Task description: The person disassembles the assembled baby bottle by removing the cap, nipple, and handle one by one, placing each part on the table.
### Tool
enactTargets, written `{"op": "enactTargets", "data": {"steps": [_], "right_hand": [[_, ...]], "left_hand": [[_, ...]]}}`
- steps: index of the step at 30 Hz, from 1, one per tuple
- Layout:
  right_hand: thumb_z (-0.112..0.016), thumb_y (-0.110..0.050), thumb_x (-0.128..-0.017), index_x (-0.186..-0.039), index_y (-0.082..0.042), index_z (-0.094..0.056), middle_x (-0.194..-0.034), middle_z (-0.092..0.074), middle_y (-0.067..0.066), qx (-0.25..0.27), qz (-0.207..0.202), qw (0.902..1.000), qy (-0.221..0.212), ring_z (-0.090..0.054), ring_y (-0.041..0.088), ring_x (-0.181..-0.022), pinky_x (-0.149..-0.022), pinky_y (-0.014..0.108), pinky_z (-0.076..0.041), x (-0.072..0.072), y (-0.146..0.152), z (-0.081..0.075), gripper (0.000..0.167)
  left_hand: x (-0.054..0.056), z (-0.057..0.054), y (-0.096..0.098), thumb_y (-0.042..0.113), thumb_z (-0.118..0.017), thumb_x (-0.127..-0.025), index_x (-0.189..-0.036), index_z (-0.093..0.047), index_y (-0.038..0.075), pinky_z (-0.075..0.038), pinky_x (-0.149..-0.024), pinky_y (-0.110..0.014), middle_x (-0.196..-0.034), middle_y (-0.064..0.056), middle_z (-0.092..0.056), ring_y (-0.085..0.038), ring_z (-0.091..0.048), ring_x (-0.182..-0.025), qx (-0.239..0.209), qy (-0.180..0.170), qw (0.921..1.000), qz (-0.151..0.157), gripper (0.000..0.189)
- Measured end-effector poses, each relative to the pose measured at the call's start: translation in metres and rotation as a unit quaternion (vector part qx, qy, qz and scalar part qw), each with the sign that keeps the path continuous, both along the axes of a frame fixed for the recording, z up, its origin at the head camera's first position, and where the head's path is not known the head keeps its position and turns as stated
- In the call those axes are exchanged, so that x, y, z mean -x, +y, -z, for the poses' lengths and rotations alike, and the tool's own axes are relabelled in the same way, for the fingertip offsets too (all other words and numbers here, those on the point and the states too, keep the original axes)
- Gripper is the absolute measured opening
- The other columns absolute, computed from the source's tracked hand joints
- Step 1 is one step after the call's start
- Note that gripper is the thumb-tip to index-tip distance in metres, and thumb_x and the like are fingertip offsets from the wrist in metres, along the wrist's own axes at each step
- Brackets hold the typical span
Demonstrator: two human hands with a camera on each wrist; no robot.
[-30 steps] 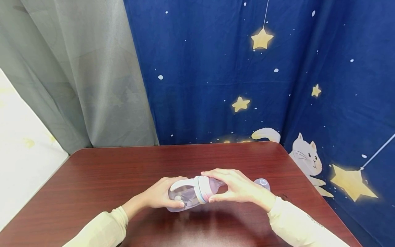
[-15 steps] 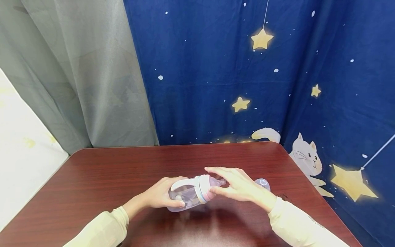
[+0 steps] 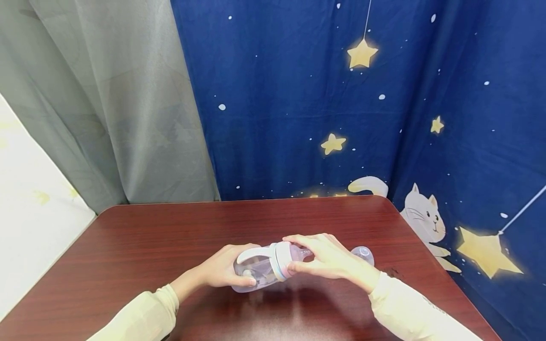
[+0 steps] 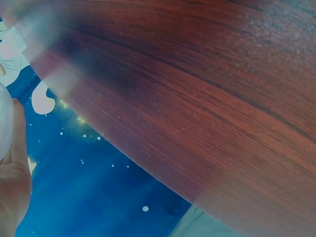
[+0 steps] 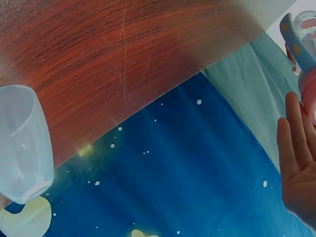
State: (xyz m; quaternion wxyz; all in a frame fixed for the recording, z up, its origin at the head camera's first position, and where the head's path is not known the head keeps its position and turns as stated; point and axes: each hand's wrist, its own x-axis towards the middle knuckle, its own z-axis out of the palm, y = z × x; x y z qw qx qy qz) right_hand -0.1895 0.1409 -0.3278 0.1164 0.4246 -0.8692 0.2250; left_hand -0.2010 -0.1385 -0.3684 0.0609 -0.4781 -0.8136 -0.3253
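A clear baby bottle (image 3: pixel 261 273) with a white handle lies tilted between both hands, its teat pointing right. My left hand (image 3: pixel 221 267) grips the bottle's body near the base, thumb on the near side. At the other end, the thumb and fingers of my right hand (image 3: pixel 326 256) hold the pale collar (image 3: pixel 282 259) below the teat, which the hand partly covers. In the right wrist view, the pink collar (image 5: pixel 309 91) and blue-looking handle (image 5: pixel 297 45) appear beside my fingers. Only a sliver of bottle (image 4: pixel 4 123) shows in the left wrist view.
A translucent bottle cap (image 3: pixel 363 255) stands on the dark red wooden table (image 3: pixel 192 227), just beyond my right wrist. It looks large in the right wrist view. A blue starry curtain (image 3: pixel 277 94) and a grey curtain (image 3: pixel 141 104) hang behind the table's far edge.
Half a second ago the right fingers were spread away from the collar; now they have closed onto it again, as one second ago. The left hand and cap stay put.
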Motion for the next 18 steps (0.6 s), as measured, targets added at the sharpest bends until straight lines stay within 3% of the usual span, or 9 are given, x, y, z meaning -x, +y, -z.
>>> {"op": "enactTargets", "data": {"steps": [18], "right_hand": [[-0.058,-0.052,-0.077,-0.123,-0.024,-0.050,-0.109,-0.058,-0.008,0.020,-0.038,0.9990,0.014,-0.054,0.003,-0.092,-0.072,0.024,-0.044,0.0024,0.0005,0.0020,0.055]], "left_hand": [[-0.0007,0.0004,-0.0009,0.039,-0.069,-0.071,-0.116,-0.050,0.013,-0.043,-0.068,-0.021,-0.097,0.008,-0.058,-0.003,-0.053,-0.079,-0.003,0.007,0.9999,0.010,0.055]]}}
